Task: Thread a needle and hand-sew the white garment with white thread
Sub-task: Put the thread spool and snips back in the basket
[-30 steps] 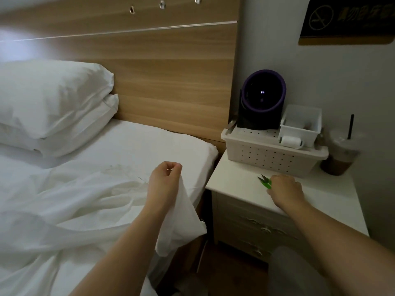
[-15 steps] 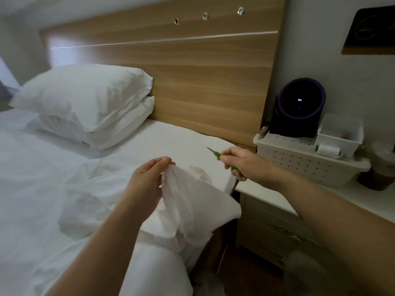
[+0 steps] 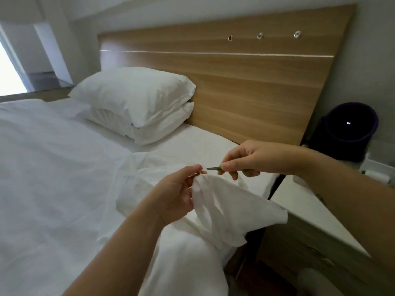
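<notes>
Most of the view is a bed (image 3: 53,167) made up in white, spreading from the centre out to nine o'clock. A wooden headboard (image 3: 235,86) stands behind it from twelve to one o'clock, with three small metal fittings (image 3: 259,35) near its top edge. Two white pillows (image 3: 136,97) lie stacked against the headboard, at eleven o'clock from the hands. The white garment (image 3: 224,201) lies crumpled on the bed's near right edge, at five o'clock from the pillows. Part of it is lifted off the bed and hangs in folds over the side. A white-topped nightstand (image 3: 310,210) stands just beside the bed at four o'clock, and beyond it at two o'clock is a dark round object with a purple rim (image 3: 350,129).

The left hand (image 3: 177,189), near the middle of the view, pinches the top of the lifted fold between thumb and fingertips. The right hand (image 3: 252,159), just beside it at two o'clock, has thumb and fingers curled round small green-handled snips (image 3: 211,168). Their dark tips point to nine o'clock at the left fingertips, close to them but apart. Whether the blades are parted I cannot tell.
</notes>
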The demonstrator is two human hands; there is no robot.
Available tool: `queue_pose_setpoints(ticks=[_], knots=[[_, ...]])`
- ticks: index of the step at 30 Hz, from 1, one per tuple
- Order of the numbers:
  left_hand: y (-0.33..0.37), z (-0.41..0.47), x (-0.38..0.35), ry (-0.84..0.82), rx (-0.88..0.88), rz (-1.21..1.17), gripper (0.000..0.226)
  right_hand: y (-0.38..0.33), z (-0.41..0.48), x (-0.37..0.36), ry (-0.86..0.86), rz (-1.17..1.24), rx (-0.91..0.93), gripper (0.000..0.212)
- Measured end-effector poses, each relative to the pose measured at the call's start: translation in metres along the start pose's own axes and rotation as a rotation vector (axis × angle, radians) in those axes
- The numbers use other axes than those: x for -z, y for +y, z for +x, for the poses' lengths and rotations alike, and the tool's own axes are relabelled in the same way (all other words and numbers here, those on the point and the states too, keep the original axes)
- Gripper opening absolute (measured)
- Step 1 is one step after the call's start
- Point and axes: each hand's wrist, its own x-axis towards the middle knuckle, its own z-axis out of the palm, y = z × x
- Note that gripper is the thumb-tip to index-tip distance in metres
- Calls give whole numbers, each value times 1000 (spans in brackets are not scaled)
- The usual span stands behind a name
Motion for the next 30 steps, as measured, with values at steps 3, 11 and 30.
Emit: queue_pose_setpoints(ticks=[3, 11, 30], knots=[[0, -3, 0, -44, 24, 3, 39, -3, 3, 0, -39, 21, -9, 26], [-5, -6, 1, -129, 68, -32, 45, -2, 7, -1, -103, 22, -68, 24], [-3, -7, -4, -221, 108, -109, 30, 2, 15, -3, -151, 52, -18, 19]])
